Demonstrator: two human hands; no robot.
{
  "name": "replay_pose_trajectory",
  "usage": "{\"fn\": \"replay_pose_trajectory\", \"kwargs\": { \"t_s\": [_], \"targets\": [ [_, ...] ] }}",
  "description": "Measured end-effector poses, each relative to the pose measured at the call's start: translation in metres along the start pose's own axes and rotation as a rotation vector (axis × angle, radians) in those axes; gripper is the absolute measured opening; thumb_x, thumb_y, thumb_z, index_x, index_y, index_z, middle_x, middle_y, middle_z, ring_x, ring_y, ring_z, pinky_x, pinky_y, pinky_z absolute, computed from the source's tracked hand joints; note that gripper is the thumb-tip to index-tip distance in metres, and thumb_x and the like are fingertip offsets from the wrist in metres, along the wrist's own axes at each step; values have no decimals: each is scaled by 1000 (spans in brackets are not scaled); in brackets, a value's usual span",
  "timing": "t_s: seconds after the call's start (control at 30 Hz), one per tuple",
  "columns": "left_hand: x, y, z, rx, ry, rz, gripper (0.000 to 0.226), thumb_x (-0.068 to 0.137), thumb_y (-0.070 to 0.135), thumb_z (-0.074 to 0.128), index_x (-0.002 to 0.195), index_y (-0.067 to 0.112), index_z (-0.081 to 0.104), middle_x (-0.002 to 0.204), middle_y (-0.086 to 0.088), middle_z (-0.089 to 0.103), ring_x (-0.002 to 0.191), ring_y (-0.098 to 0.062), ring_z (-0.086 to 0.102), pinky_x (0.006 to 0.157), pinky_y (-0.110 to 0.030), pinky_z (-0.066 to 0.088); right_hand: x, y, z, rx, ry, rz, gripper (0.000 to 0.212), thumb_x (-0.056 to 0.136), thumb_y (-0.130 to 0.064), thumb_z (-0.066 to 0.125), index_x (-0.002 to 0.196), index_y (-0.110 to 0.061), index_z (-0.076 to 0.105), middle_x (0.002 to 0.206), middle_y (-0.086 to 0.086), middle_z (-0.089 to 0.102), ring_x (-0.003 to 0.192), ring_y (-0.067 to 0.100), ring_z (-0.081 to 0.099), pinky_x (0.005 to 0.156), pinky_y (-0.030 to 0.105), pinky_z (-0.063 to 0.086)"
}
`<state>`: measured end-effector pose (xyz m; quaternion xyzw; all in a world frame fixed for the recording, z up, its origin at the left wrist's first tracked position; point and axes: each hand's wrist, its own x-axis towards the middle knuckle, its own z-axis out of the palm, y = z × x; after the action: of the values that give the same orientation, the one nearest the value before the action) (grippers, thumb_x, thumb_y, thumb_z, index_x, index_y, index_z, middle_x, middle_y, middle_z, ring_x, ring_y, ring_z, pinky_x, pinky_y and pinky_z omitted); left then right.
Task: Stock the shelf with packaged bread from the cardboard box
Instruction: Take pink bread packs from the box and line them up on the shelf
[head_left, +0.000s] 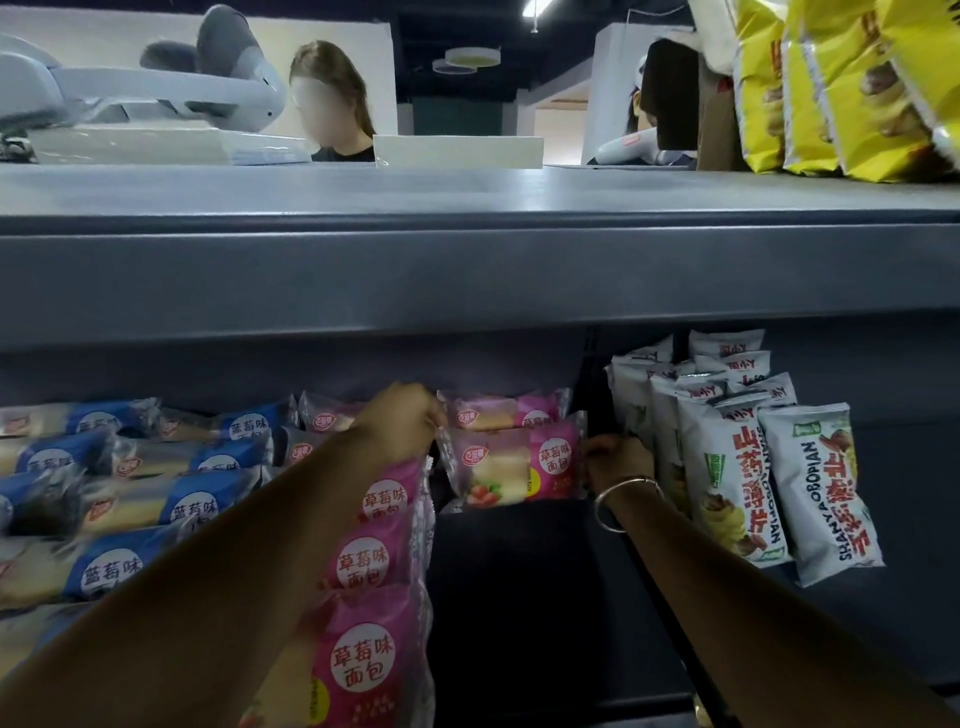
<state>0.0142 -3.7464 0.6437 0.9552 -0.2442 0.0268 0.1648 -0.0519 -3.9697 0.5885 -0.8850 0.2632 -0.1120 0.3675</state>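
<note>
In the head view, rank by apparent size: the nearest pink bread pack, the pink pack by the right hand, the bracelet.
1. Nearest pink bread pack, though nearness to the camera inflates it.
2. Pink pack by the right hand.
3. Bracelet, clearly smallest.

- The left hand has its fingers tucked behind a pink bread pack, so its grip cannot be told.
- The right hand hides its fingertips between that pack and the white snack bags.
- The blue bread packs run off the left edge, blurred.
- The yellow bags are cut off at top right.
</note>
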Motion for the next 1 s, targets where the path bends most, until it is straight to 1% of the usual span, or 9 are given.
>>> {"fn": "replay_pose_trajectory", "kwargs": {
  "t_s": [0.07,0.2,0.3,0.4,0.5,0.63,0.77,0.83,1.0],
  "targets": [
    [3,-1,0,14,16,-2,32,84,-2,51,103,11,73,111,-6,71,106,-20,63,96,-31,47,5,0,2,18,-11,4,30,89,-5,46,104,-9,72,107,13,70,105,32,62,81,27,46],
    [11,0,0,51,94,-10,37,84,0,47,104,16,73,113,-7,70,110,-25,60,96,-34,47,18,1,10,137,-26,2,30,83,2,49,97,-5,74,100,22,70,97,39,65,71,30,50],
    [12,4,5,107,141,-34,37,84,2,47,106,17,72,115,-9,67,113,-28,56,96,-31,45,21,3,13,114,-29,-11,29,83,1,49,96,-6,74,98,24,70,95,41,65,85,42,54],
    [12,4,9,129,148,-57,37,85,3,48,111,19,70,119,-9,65,117,-28,53,99,-33,43,24,5,16,114,-45,-6,28,84,-1,51,97,-9,74,93,19,71,89,34,66,77,36,53],
    [12,1,6,116,139,-74,36,84,5,49,110,21,71,119,-6,66,117,-27,53,98,-33,44,24,4,17,178,-43,28,30,83,1,50,95,-10,75,80,14,66,81,32,65,77,40,56],
    [8,3,6,213,126,-87,32,86,11,50,108,21,70,115,-9,66,114,-29,54,93,-33,43,15,2,18,179,-32,20,33,86,0,45,102,-10,73,95,17,70,82,27,62,65,25,50],
    [6,5,5,224,135,-103,32,87,9,49,110,19,69,116,-10,64,115,-29,53,95,-35,41,15,0,20,256,-25,44,29,85,-1,48,94,-11,74,83,15,67,80,28,61,82,39,53],
    [6,5,3,223,144,-111,33,87,9,48,110,20,70,115,-9,64,112,-29,56,94,-34,43,15,-1,19,265,-31,50,30,85,0,48,85,-14,75,80,10,64,79,28,60,83,42,53],
    [-1,7,4,177,162,-119,34,86,4,47,107,17,70,111,-11,67,107,-31,59,90,-35,45,9,0,19,294,-9,50,28,84,0,49,96,-4,73,95,24,70,89,39,66,85,47,54]
  ]
}}
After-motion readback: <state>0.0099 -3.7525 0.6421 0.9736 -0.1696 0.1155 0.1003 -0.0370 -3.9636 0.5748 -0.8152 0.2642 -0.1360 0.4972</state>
